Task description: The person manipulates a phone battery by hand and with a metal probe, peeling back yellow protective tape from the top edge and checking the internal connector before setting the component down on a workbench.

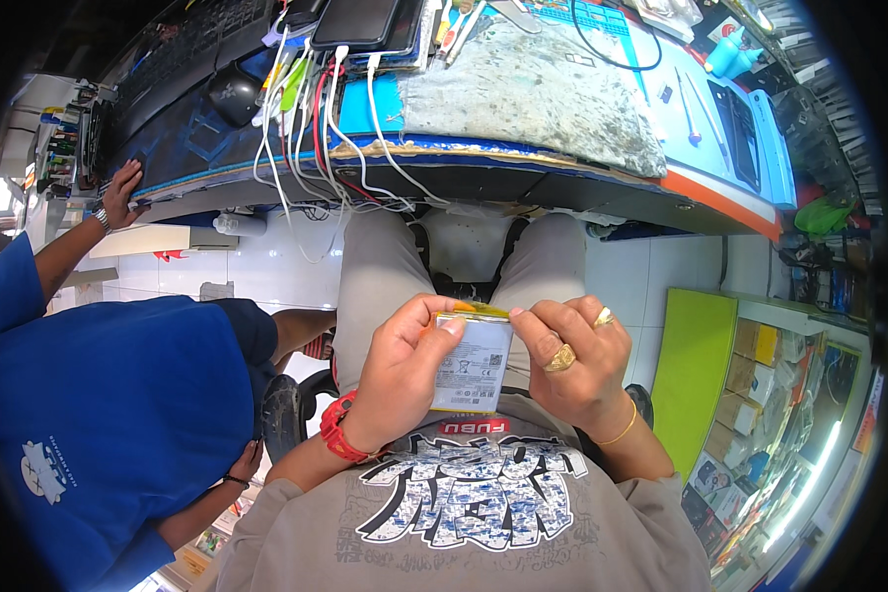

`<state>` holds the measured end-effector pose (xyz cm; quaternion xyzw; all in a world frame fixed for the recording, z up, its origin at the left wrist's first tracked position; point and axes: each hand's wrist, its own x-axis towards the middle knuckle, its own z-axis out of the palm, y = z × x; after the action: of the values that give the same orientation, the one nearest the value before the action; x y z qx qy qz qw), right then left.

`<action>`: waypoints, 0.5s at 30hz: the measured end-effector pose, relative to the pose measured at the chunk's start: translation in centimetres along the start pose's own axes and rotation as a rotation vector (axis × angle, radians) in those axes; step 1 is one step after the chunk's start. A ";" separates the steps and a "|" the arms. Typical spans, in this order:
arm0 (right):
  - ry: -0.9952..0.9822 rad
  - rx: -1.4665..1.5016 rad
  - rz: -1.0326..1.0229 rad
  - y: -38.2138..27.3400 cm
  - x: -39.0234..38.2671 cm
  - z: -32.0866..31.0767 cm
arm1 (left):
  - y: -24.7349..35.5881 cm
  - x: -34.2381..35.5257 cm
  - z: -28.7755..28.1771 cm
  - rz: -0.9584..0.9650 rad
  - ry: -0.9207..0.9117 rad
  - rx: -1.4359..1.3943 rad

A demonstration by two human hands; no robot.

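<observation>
A flat phone battery (472, 370) with a printed white label and yellow edges is held above my lap. My left hand (405, 360) grips it by its left side, the thumb lying over the upper left corner. Along the battery's top edge runs a yellow strip (483, 310). At the top right corner, my right hand (574, 347) pinches that edge between thumb and curled fingers. Exactly what the right fingertips grip is too small to tell from the battery's edge. A red watch is on my left wrist; rings and a thin bracelet are on my right.
Ahead stands a workbench with a stained grey mat (533, 94), hanging white cables (375, 128), a phone (355, 22) and a computer mouse (233, 97). Another person in a blue shirt (118, 395) is close at my left, one hand on the bench. A glass display case (770, 414) is at right.
</observation>
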<state>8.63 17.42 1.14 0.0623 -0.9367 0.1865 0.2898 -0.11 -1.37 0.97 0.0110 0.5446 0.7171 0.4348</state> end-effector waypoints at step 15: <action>-0.025 -0.031 -0.050 0.2 0.0 -0.2 | 0.1 -0.1 0.1 0.001 -0.025 0.058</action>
<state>8.70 17.70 1.17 0.0835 -0.9411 0.1639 0.2838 -0.02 -1.36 1.15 0.0328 0.5596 0.7012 0.4406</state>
